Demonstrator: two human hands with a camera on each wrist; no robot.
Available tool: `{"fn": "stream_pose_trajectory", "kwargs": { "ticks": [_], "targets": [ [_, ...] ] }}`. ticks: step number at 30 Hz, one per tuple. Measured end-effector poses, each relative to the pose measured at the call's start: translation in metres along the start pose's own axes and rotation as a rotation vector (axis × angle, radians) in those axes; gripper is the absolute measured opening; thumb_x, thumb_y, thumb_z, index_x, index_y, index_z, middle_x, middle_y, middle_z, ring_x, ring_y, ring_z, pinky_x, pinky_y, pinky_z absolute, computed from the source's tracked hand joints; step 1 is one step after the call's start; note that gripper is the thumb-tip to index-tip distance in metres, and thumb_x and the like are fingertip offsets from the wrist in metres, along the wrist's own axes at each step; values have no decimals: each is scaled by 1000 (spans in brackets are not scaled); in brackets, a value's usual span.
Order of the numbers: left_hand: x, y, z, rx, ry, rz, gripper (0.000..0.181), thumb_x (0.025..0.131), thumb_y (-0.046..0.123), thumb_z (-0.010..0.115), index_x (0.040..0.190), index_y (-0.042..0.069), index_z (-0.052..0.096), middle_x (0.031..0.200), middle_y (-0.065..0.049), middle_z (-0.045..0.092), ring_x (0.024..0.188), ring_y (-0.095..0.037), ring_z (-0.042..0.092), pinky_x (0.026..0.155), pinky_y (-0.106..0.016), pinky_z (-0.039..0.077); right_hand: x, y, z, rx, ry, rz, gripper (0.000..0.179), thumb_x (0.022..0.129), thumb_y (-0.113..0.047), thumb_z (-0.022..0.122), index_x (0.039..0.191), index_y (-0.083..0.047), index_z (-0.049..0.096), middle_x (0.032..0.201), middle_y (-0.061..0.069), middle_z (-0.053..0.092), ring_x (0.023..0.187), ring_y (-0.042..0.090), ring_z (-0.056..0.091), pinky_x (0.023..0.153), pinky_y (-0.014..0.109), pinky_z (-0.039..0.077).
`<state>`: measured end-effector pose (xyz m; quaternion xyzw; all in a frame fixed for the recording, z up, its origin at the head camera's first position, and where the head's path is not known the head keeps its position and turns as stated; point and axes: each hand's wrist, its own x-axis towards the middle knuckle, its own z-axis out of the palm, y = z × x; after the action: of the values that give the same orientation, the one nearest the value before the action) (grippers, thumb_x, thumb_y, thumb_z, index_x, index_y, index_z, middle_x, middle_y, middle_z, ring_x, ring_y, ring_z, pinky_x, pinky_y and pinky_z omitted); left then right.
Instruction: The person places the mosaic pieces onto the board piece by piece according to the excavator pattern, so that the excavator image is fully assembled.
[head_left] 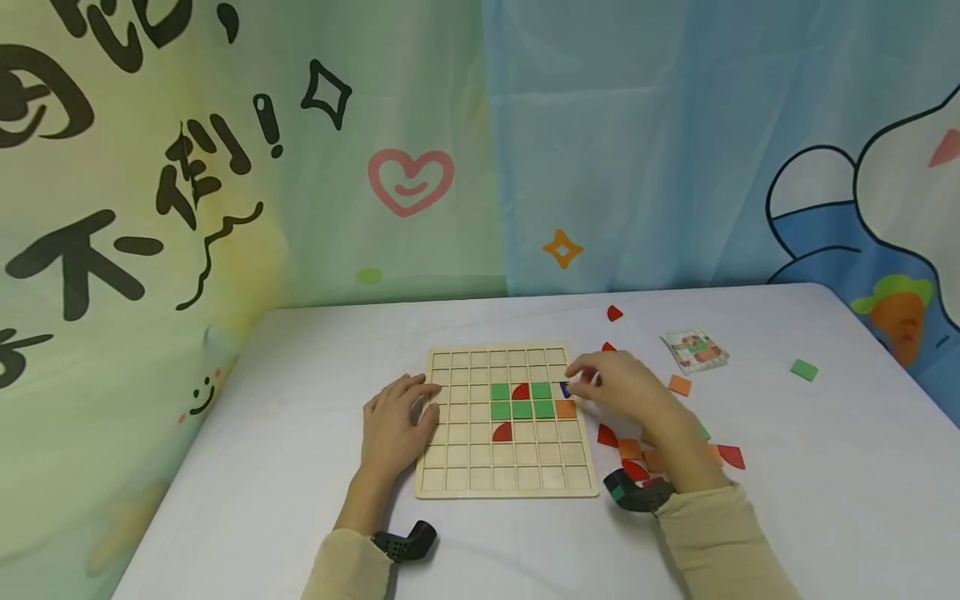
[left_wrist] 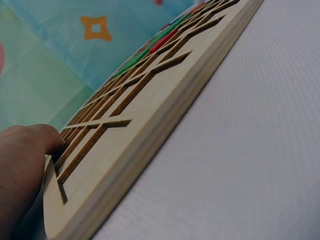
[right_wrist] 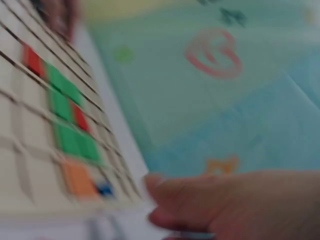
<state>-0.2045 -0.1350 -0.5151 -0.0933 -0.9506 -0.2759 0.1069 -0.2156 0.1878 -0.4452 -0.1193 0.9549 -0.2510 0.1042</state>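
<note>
A wooden grid board (head_left: 457,490) lies on the table, its cells partly filled with green tiles (head_left: 522,410), red quarter-round pieces (head_left: 502,432) and an orange tile (head_left: 566,409). My left hand (head_left: 396,421) rests along the board's left edge; the left wrist view shows its thumb (left_wrist: 47,137) at the rim. At the right edge, my right hand (head_left: 618,383) hovers with thumb and forefinger close to a small blue piece (head_left: 565,389). In the blurred right wrist view that blue piece (right_wrist: 105,189) sits beside the orange tile, apart from the fingertips (right_wrist: 156,184).
Right of the board lie loose orange tiles (head_left: 629,449) and red pieces (head_left: 731,456), partly under the right forearm. Farther back are a patterned card stack (head_left: 696,349), a green tile (head_left: 805,370) and a red piece (head_left: 614,312). A printed curtain (head_left: 600,150) hangs behind the table.
</note>
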Motion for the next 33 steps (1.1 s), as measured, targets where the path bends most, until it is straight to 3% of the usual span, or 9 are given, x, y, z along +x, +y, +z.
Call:
{"fn": "stream_pose_trajectory", "kwargs": {
  "ticks": [6,13,23,33],
  "targets": [
    [-1,-1,-2,9,-6,-8,28,90,29,57,116,24,67,135,-2,57,133,-25,43,105,-55,28,-15,51,-25,32,-138,204,32,84,-23,71,112,-10,62,89,8,55,79,20,50,65,28,44],
    [-1,0,-2,-1,-13,-11,28,91,29,56,117,24,66,135,-2,56,134,-25,42,106,-54,26,-25,67,-26,82,-241,257,34,80,-18,75,109,-11,60,84,7,50,75,19,49,61,29,42],
    [-1,2,-2,-3,-17,-10,28,91,29,57,117,24,66,135,-2,56,134,-24,42,106,-54,26,-17,58,-15,46,-174,258,22,81,-14,72,99,-10,59,85,7,52,80,20,50,63,27,43],
    [-1,1,-1,7,-20,-16,28,91,29,57,117,24,66,136,-1,56,134,-24,42,106,-54,26,-8,46,-9,11,-104,173,20,81,-12,72,96,-9,58,85,5,55,83,21,50,71,30,45]
  ]
}}
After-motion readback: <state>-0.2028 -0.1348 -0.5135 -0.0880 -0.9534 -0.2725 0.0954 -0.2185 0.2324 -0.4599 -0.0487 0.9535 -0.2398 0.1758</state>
